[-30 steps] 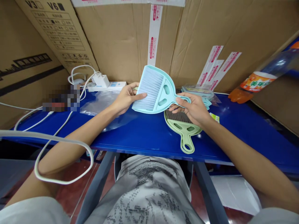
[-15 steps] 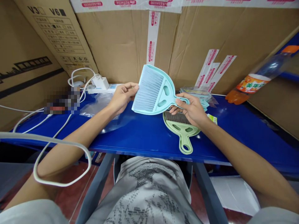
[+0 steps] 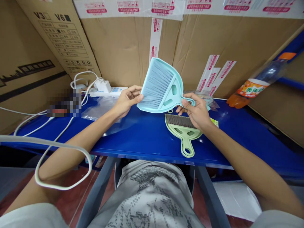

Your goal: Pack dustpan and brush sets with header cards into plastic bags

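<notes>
A light blue dustpan with its hand brush (image 3: 158, 85) nested in it is held up above the table, bristles facing me. My right hand (image 3: 196, 110) is closed around the handle end. At the pan's left edge, my left hand (image 3: 129, 99) pinches the rim between thumb and fingers. Below my right hand, a green dustpan and brush set (image 3: 185, 134) lies on the blue table (image 3: 142, 136), its handle pointing toward me. My right hand covers part of the green set's right side.
Behind stands a large taped cardboard box (image 3: 114, 47). An orange drink bottle (image 3: 254, 85) leans at the right. Clear plastic packaging (image 3: 101, 109) lies left, near a power strip (image 3: 114, 91) with white cables (image 3: 54, 139). More wrapped light blue items (image 3: 209, 99) sit behind my right hand.
The light blue set has risen slightly and tilted, its pan edge swinging up and to the right. Both hands keep hold of it. The view has shifted a little.
</notes>
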Tool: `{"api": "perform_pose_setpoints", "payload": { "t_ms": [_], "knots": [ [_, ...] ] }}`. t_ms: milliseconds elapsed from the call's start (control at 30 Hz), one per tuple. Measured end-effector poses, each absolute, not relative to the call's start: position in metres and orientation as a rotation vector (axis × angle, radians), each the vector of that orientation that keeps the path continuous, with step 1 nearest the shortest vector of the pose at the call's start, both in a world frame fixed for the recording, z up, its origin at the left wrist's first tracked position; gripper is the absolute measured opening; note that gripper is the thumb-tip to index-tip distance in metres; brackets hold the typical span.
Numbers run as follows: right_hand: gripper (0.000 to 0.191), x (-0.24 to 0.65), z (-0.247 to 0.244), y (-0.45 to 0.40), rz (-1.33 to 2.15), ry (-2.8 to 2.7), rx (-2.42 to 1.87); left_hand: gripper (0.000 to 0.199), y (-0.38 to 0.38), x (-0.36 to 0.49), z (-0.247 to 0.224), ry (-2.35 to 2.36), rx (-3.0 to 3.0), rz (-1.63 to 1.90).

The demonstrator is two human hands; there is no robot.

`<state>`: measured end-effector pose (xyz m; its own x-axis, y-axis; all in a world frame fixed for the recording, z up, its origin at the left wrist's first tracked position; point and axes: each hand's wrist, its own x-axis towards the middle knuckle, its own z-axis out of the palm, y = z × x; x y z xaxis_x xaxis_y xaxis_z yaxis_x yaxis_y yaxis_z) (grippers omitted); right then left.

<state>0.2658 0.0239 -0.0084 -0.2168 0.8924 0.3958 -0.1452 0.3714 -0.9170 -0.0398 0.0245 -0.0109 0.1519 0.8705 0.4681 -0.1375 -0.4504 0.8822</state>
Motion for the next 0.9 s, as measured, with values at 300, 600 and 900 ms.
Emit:
{"api": "perform_pose_setpoints", "payload": {
  "t_ms": [300,600,900],
  "knots": [
    [0.055,0.2637,-0.0088,0.0216,1.015,-1.475,-0.736,0.064,0.0233,-0.0372,-0.0141,0.729,1.691,1.448],
    [0.047,0.2616,-0.0124,0.0188,1.023,-1.496,-0.73,0.057,0.0232,-0.0348,-0.0126,0.877,1.682,1.558],
    [0.053,0.2597,-0.0158,0.0203,1.025,-1.509,-0.692,0.063,0.0257,-0.0346,-0.0165,0.824,1.662,1.584]
  ]
}}
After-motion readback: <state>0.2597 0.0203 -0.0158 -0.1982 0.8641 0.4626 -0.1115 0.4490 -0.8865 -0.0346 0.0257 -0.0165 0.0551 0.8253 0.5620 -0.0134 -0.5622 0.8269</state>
